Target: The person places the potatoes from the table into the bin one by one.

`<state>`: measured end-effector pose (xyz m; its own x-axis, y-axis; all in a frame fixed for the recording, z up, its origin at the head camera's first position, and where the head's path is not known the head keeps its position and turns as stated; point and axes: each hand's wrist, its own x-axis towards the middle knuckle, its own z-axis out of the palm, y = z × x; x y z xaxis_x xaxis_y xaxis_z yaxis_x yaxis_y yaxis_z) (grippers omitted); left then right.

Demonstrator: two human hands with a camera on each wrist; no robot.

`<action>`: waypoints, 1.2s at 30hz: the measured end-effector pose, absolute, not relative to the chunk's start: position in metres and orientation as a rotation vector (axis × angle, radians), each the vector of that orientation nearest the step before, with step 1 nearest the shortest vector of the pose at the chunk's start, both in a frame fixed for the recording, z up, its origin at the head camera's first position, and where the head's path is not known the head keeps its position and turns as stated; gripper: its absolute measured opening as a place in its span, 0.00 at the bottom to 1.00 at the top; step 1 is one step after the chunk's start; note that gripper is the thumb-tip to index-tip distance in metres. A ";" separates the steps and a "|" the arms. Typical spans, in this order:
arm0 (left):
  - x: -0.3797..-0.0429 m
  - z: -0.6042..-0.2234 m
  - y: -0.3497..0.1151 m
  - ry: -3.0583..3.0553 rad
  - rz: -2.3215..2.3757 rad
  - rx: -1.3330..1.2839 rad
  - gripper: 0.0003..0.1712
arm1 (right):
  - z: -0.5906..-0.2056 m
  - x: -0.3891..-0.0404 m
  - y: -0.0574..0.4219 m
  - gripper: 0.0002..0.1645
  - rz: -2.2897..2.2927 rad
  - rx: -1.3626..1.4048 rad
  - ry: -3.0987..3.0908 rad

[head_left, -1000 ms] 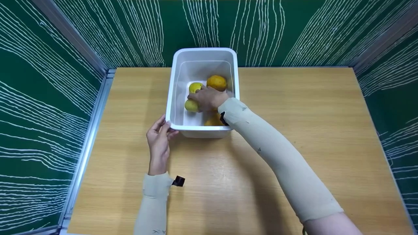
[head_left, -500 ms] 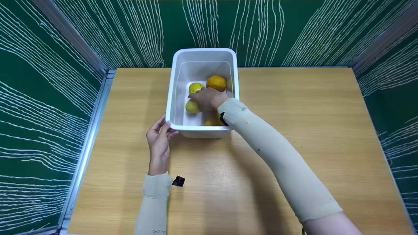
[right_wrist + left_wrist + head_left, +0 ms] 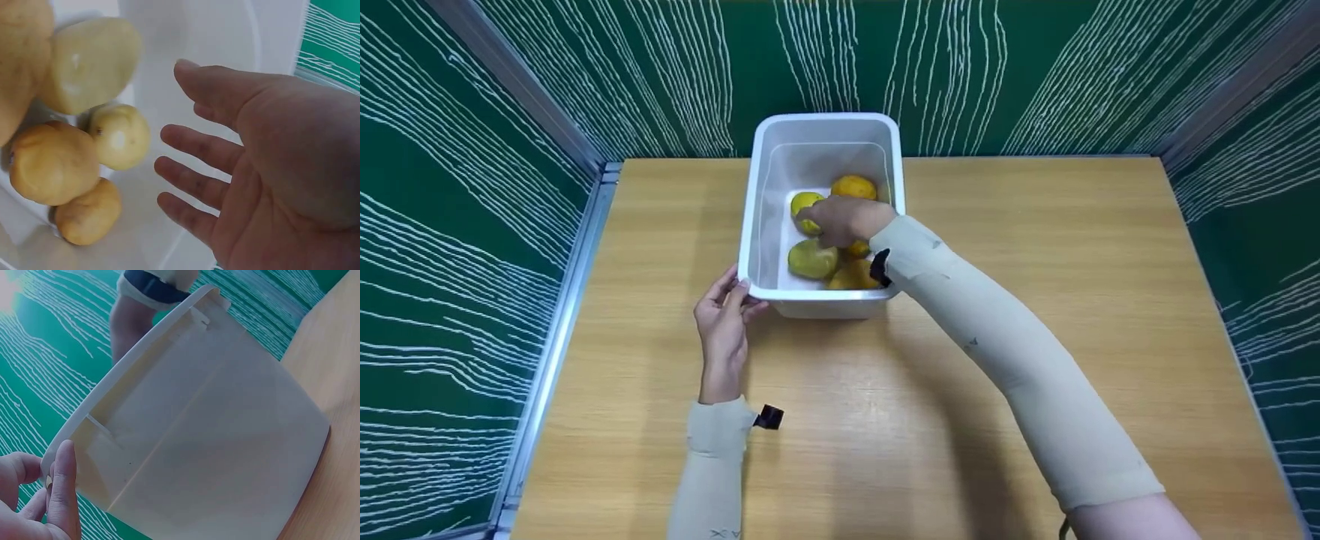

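A white plastic bin holds several fruits. At its near left corner my left hand pinches the rim; the left wrist view shows the thumb against the outer wall. My right hand is inside the bin above the fruits. In the right wrist view its fingers are spread and relaxed, with nothing between them. A greenish-yellow, mango-like fruit lies nearer the front, with a small yellow fruit beyond it. An orange-coloured fruit sits at the far right, partly behind the hand.
More yellow-orange fruits lie at the bin's near right, partly hidden by the right wrist. The bin stands at the back of a wooden table. Green walls with white lines enclose three sides.
My right hand has lifted off the greenish-yellow fruit, which now shows whole and lies slightly nearer the front. The left hand keeps its hold on the rim.
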<state>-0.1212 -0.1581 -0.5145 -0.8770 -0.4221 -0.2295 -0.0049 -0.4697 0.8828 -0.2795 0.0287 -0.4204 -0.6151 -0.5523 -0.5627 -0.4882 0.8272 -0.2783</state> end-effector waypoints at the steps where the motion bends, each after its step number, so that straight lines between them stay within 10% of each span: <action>1: -0.121 -0.515 -0.158 -1.455 -2.419 0.624 0.24 | -0.418 -0.280 0.029 0.38 -0.114 -0.783 2.354; 21: -0.122 -0.513 -0.160 -1.450 -2.413 0.621 0.23 | -0.400 -0.300 0.095 0.29 -0.497 -1.082 2.585; 36: -0.120 -0.514 -0.159 -1.458 -2.427 0.632 0.24 | -0.429 -0.300 0.184 0.29 -0.829 -0.816 2.797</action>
<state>-0.1200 -0.1586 -0.5140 -0.8775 -0.4155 -0.2394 -0.0163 -0.4731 0.8809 -0.3004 0.1837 -0.4290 -0.8490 -0.5266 0.0441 -0.4655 0.7059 -0.5338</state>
